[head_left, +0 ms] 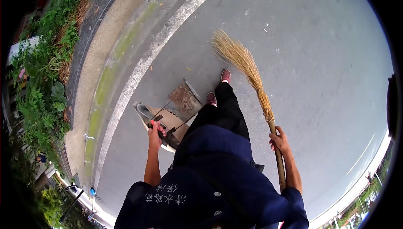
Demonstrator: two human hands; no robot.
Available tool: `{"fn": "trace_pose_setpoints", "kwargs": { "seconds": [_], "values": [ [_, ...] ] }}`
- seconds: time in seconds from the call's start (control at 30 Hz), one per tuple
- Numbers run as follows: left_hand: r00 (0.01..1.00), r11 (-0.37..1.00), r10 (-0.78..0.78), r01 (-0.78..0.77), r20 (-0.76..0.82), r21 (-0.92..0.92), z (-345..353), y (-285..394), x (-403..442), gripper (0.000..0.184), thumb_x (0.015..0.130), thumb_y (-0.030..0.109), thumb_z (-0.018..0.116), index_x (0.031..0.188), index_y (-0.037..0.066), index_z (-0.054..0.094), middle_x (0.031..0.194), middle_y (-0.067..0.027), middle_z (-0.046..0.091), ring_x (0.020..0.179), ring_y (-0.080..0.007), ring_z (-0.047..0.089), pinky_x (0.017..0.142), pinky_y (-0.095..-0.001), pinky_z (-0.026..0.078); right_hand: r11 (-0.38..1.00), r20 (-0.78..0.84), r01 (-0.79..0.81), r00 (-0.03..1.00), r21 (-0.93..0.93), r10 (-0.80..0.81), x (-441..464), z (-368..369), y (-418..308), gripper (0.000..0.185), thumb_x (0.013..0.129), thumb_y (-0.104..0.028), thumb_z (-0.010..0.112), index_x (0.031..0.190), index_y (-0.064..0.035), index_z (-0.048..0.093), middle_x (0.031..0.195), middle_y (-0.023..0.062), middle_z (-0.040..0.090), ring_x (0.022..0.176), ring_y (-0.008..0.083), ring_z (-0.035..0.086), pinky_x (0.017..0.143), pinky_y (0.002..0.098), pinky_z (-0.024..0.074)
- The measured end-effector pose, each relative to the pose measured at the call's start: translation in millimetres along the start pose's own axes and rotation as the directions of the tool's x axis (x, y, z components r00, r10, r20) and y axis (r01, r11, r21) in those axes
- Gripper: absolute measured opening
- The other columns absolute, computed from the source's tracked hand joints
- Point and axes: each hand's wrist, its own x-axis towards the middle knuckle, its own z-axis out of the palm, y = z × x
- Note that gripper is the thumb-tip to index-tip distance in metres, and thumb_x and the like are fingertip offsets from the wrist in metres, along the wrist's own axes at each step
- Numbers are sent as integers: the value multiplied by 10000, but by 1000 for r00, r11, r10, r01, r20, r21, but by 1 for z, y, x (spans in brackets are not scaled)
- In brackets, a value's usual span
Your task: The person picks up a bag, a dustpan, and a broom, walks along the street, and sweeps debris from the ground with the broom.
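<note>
My right hand [280, 140] is wrapped round the bamboo handle of a straw broom [241, 59], whose bristles point up and to the left above the grey road. On the other side, my left hand [156, 131] grips the red-ended handle of a dustpan [184, 98]. The pan's rusty, dirty scoop lies low beside my feet. Behind it hangs a tan carrier [170, 122] with dark straps and something grey inside. Two dark red shoes [211, 99] show below my black trousers.
A white line [147, 56] curves along the road's left side. Past it run a mossy gutter, a stone kerb [98, 50] and green plants [37, 94]. Small bits of litter [265, 30] and a few leaves lie on the road. Distant people stand near the lower left edge.
</note>
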Motion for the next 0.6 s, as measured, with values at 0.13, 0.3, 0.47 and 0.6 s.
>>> {"fn": "trace_pose_setpoints", "kwargs": {
  "seconds": [0.13,0.3,0.47,0.6],
  "values": [
    [993,986,36,-53,110,160,25,4,25,382,897,362,478,1057,16,507,613,-34,479,479,-129,457,406,-259,361,935,-34,59,998,351,-50,-41,-8,22,488,788,-92,566,1224,-36,355,605,96,540,341,137,467,300,256,363],
    [970,921,55,-140,237,363,52,-2,68,338,888,337,488,1000,21,534,623,-32,508,474,-103,461,380,-231,342,952,-172,140,981,271,-95,-17,-45,40,522,721,-34,570,1202,-15,366,638,101,547,331,128,451,294,250,346],
    [973,715,1,-163,232,680,78,-16,130,323,843,363,557,759,52,540,583,-9,526,413,-76,441,346,-222,320,968,-408,173,882,-183,-235,59,-138,28,568,688,-4,527,1229,-31,357,624,114,545,369,167,507,317,298,407],
    [970,636,57,-218,236,741,126,-24,143,295,823,363,581,794,69,576,592,3,546,448,-62,448,393,-200,325,968,-454,130,864,-216,-217,101,-181,12,541,698,12,495,1216,-33,344,628,136,544,388,197,538,310,320,424]
  ]
}}
